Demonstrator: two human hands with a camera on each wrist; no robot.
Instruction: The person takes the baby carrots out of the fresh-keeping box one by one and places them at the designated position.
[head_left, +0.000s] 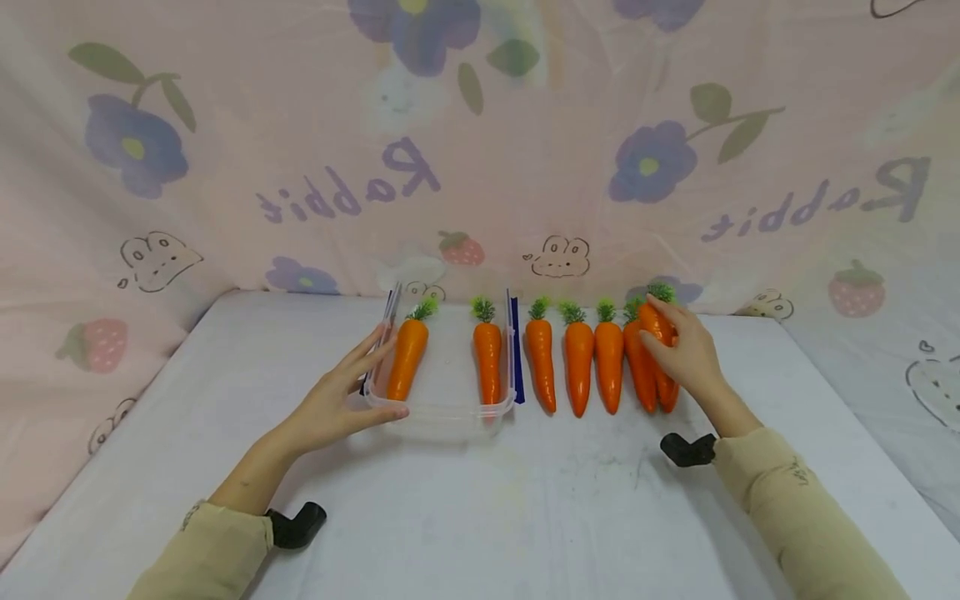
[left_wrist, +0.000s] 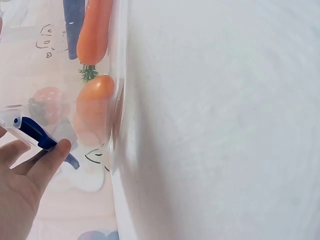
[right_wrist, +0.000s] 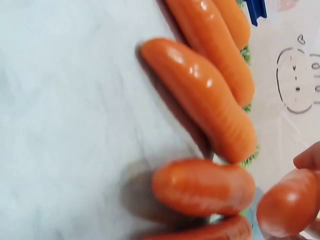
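My left hand rests at the left side of a clear plastic container, fingers spread along its wall and thumb at the front corner. In the left wrist view, fingertips touch a blue latch of the container. Two orange carrots with green tops lie inside: one carrot leans at the left, another carrot by the right wall. My right hand grips a carrot at the right end of the row, with its tip pointing to the camera in the right wrist view. More carrots lie beneath and beside it.
Between the container and my right hand, a carrot, a second carrot and a third carrot lie side by side. A blue latch sticks out at the container's right side. A patterned cloth hangs behind the white table.
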